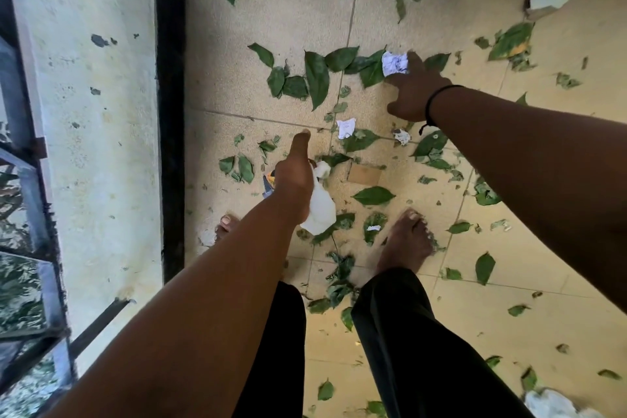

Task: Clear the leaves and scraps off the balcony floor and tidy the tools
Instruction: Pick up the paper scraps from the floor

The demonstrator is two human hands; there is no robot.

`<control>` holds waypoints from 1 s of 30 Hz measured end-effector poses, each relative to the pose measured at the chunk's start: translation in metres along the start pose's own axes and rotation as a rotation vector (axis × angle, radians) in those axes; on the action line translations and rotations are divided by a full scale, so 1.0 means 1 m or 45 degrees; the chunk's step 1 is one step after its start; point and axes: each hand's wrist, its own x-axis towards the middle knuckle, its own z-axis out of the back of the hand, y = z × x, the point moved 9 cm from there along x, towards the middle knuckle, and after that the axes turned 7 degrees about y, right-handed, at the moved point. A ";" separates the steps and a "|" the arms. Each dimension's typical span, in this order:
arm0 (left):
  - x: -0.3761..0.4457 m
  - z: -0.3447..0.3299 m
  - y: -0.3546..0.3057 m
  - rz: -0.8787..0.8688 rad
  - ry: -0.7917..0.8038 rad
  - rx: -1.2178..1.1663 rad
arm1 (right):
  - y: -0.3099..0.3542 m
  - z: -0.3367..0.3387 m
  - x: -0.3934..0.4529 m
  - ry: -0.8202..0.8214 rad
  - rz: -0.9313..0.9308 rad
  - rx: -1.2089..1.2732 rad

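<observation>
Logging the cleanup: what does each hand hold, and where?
Left hand grips white scraps by their upper part. Right hand pinches crumpled white paper at its right edge.

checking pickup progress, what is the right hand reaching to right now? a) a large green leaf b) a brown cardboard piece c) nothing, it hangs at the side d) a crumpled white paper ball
d: the right hand stretches out over the floor tiles with its fingers at the crumpled white paper ball, which lies among green leaves; whether it is gripped yet cannot be told.
</observation>
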 end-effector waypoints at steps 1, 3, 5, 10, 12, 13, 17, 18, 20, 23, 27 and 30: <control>0.000 0.001 -0.004 -0.037 -0.018 0.005 | -0.001 0.000 -0.001 -0.005 -0.003 -0.008; 0.002 -0.002 -0.011 -0.117 -0.028 0.036 | -0.004 0.000 -0.005 -0.034 -0.014 0.011; 0.002 -0.008 -0.016 -0.134 -0.007 0.111 | -0.005 0.002 -0.011 -0.093 -0.030 0.032; 0.003 -0.017 -0.019 -0.177 -0.013 0.115 | -0.002 0.006 -0.017 -0.318 0.032 0.207; 0.002 -0.017 -0.019 -0.190 -0.035 0.127 | -0.001 0.001 -0.016 -0.330 0.037 0.275; 0.003 -0.016 -0.017 -0.186 -0.045 0.122 | -0.002 -0.005 -0.014 -0.292 0.026 0.264; 0.004 -0.007 -0.008 -0.108 -0.112 0.025 | -0.002 -0.023 -0.008 -0.272 0.058 0.149; 0.005 -0.006 -0.005 -0.079 -0.109 -0.033 | 0.000 -0.025 -0.010 -0.321 0.085 0.121; 0.004 -0.006 -0.002 -0.042 -0.094 -0.115 | 0.000 -0.034 -0.015 -0.331 0.118 0.085; 0.005 -0.015 0.000 -0.008 0.004 -0.047 | -0.007 -0.044 -0.022 -0.288 0.091 0.237; 0.009 -0.031 -0.004 -0.097 0.108 0.227 | -0.006 -0.053 -0.043 -0.245 0.024 0.786; 0.005 -0.056 -0.011 -0.257 0.277 0.333 | 0.025 -0.076 -0.067 0.095 0.072 1.276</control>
